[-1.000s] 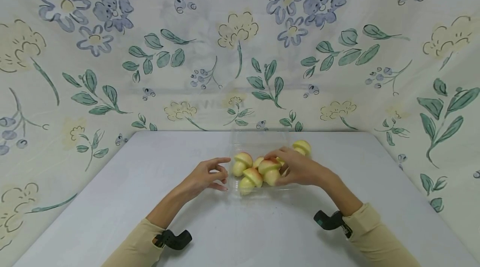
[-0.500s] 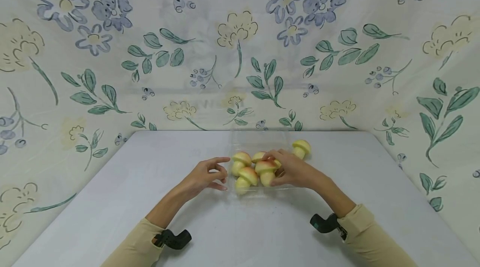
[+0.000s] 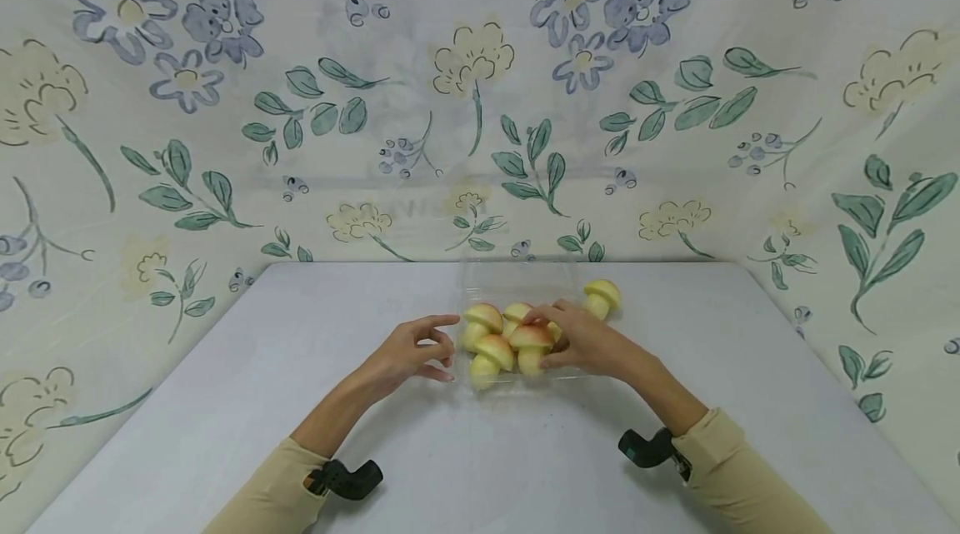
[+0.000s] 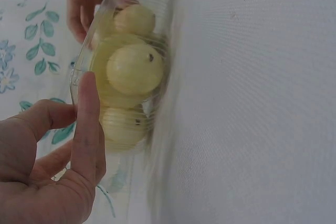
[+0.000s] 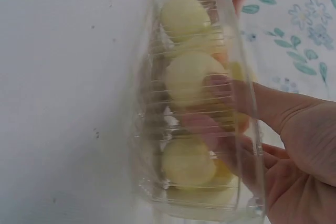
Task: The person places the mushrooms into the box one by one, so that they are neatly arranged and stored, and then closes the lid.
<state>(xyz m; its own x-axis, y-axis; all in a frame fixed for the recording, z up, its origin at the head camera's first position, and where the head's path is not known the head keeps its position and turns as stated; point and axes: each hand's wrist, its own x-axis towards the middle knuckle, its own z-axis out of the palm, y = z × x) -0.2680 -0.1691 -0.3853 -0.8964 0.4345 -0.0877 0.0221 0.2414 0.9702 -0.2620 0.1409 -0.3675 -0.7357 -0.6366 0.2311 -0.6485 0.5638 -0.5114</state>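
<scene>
In the head view, a clear plastic clamshell box (image 3: pixel 577 373) stands mid-table and contains several yellow toy mushrooms with reddish-tinged caps. My right hand (image 3: pixel 588 340) reaches inside and grips one mushroom (image 3: pixel 531 344) at the front by its cap and stem. Through the clear wall, the right wrist view shows thumb and fingers around this mushroom (image 5: pixel 190 74). Two more mushrooms, one behind the other, are on the left: a front one (image 3: pixel 490 356) and a rear one (image 3: pixel 481 322). My left hand (image 3: pixel 411 352) is at the box's left side, index finger extended near the rim; contact is unclear.
Another mushroom (image 3: pixel 602 298) lies to the right behind my right hand. The box's clear lid (image 3: pixel 517 277) stretches toward the table's far edge. A flowered cloth (image 3: pixel 420 101) hangs behind the white table (image 3: pixel 300 326).
My right hand has shifted slightly left with the gripped mushroom, which now stands more upright. The neighbouring front-left mushroom has shifted left and straightened slightly. My left hand stays almost in place.
</scene>
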